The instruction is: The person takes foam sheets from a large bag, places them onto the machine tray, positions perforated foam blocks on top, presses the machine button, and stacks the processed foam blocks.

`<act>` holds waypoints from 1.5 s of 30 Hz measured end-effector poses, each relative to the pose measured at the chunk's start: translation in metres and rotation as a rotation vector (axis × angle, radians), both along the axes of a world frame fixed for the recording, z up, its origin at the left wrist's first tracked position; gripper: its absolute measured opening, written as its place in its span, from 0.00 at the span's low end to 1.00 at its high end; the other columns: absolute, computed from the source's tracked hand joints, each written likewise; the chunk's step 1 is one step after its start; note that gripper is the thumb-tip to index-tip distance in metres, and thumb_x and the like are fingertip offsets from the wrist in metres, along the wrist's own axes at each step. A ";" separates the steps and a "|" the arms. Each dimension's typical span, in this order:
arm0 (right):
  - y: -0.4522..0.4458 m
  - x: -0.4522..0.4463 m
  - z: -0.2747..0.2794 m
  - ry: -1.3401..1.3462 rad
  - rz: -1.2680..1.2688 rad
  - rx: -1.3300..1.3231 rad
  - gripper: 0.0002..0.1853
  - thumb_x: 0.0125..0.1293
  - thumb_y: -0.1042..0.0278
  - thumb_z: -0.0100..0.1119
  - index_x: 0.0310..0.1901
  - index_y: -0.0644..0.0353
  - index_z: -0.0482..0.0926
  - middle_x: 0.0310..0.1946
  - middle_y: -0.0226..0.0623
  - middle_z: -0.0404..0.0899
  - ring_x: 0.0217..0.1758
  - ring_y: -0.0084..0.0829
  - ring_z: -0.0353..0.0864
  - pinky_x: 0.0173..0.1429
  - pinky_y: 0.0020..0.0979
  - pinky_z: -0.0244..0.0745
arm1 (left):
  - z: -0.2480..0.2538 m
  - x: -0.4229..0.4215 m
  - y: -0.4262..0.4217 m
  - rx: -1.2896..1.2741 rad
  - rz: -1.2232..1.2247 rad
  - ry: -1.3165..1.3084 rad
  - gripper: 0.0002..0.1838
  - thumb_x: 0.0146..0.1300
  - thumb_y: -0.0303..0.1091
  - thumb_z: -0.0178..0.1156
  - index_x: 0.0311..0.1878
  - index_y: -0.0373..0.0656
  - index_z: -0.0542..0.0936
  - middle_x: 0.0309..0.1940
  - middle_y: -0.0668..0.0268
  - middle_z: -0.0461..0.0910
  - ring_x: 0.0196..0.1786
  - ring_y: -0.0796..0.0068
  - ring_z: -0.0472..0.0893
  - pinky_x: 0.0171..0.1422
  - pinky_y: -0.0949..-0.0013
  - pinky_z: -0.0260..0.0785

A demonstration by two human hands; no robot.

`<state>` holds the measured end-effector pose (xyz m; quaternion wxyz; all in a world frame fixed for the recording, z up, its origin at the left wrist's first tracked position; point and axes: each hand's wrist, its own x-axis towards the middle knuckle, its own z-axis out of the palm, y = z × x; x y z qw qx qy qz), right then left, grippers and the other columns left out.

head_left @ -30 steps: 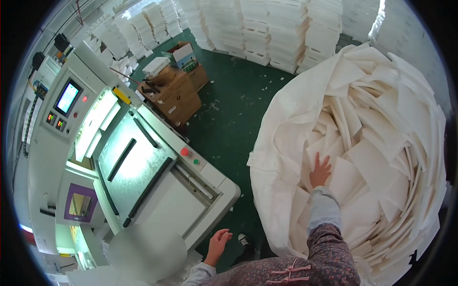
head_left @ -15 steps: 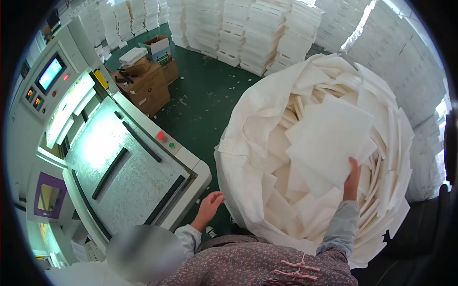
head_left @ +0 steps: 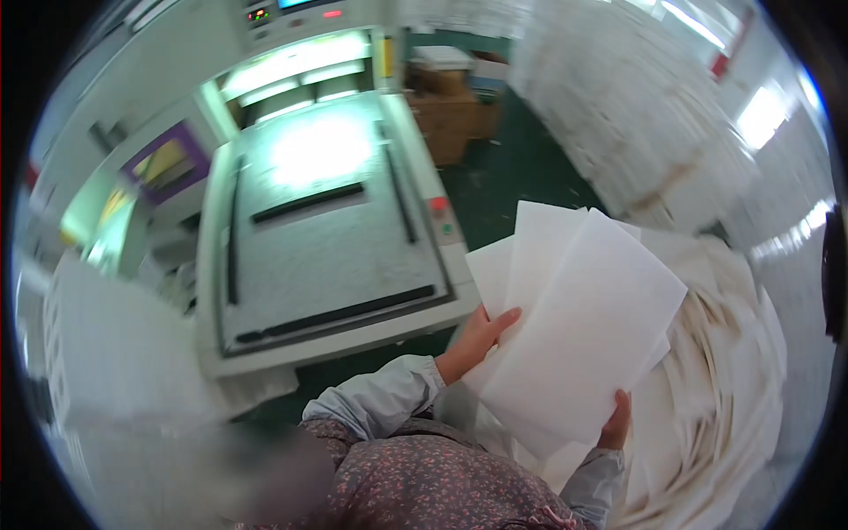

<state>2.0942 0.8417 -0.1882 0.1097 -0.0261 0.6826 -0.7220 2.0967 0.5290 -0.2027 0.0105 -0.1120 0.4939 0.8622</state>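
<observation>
Several white foam sheets (head_left: 583,327) are fanned out between my two hands, above the edge of a large white sack (head_left: 751,371). My left hand (head_left: 480,341) is closed on their left edge, the thumb lying on top. At the lower right, my right hand (head_left: 616,421) grips the same sheets, with most of its fingers hidden underneath. More sheets and folds of the sack show blurred below and to the right of them.
To the left stands a machine with a flat metal bed (head_left: 336,256) carrying black strips (head_left: 309,203). A red button (head_left: 438,204) sits on its right edge. Cardboard boxes (head_left: 442,115) lie on the green floor (head_left: 521,177) behind. Tall white stacks (head_left: 618,115) line the back right.
The view has swung left toward the machine. My right hand has lifted the sheets out of the sack, and my left hand, previously holding nothing, now grips them too.
</observation>
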 end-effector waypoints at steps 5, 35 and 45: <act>-0.093 -0.066 -0.001 -0.064 0.424 -0.129 0.32 0.58 0.69 0.46 0.66 0.64 0.55 0.59 0.45 0.66 0.58 0.39 0.67 0.61 0.33 0.59 | 0.021 0.049 -0.090 -0.178 0.255 -0.014 0.25 0.63 0.41 0.55 0.56 0.31 0.66 0.45 0.56 0.75 0.41 0.73 0.74 0.47 0.74 0.68; -0.538 -0.098 -0.040 0.220 1.113 0.176 0.47 0.45 0.69 0.71 0.65 0.64 0.53 0.60 0.43 0.65 0.59 0.37 0.66 0.63 0.34 0.61 | -0.034 0.186 -0.437 -0.613 0.545 0.195 0.66 0.34 0.44 0.76 0.72 0.41 0.41 0.71 0.55 0.45 0.70 0.59 0.52 0.72 0.61 0.46; -0.546 -0.094 -0.052 0.084 1.082 0.148 0.41 0.45 0.70 0.72 0.62 0.64 0.61 0.54 0.43 0.72 0.53 0.35 0.72 0.58 0.32 0.67 | -0.042 0.156 -0.418 -0.644 0.472 -0.192 0.59 0.36 0.33 0.75 0.70 0.39 0.48 0.67 0.53 0.56 0.65 0.56 0.61 0.68 0.60 0.53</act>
